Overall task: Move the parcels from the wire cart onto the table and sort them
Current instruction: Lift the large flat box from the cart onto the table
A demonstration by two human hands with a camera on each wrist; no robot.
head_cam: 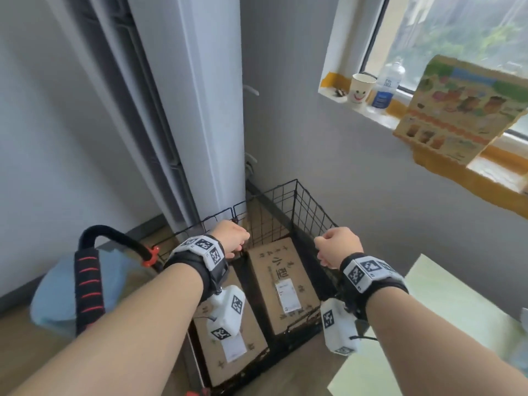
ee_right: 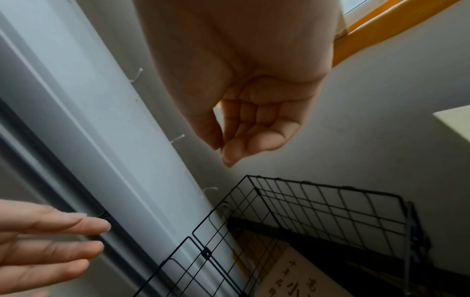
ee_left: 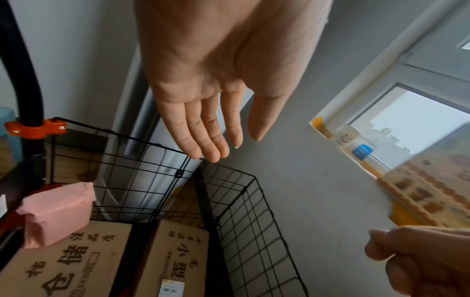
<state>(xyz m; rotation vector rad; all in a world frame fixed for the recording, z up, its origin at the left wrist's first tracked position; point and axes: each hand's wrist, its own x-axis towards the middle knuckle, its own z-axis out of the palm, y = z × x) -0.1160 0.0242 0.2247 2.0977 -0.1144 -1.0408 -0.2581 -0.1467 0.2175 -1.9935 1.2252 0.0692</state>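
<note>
The black wire cart [head_cam: 308, 212] stands on the floor in a corner and holds two brown cardboard parcels side by side, one on the right [head_cam: 283, 284] and one on the left [head_cam: 228, 350], the latter partly covered by my wrist camera. In the left wrist view a pink soft parcel [ee_left: 55, 213] lies on the left box [ee_left: 63, 267]. My left hand [head_cam: 231, 238] hovers over the cart's far rim with straight fingers [ee_left: 203, 130] and holds nothing. Above the cart's right side my right hand [head_cam: 337, 244] has its fingers [ee_right: 244, 124] curled in, empty. The pale green table [head_cam: 457, 310] is at the right.
The cart's black handle [head_cam: 114, 238] with an orange clamp rises at the left, beside a blue bundle [head_cam: 54, 295]. A tall white unit [head_cam: 200, 110] stands behind the cart. On the windowsill sit a paper cup [head_cam: 360, 88], a water bottle [head_cam: 388, 84] and a printed carton [head_cam: 463, 110].
</note>
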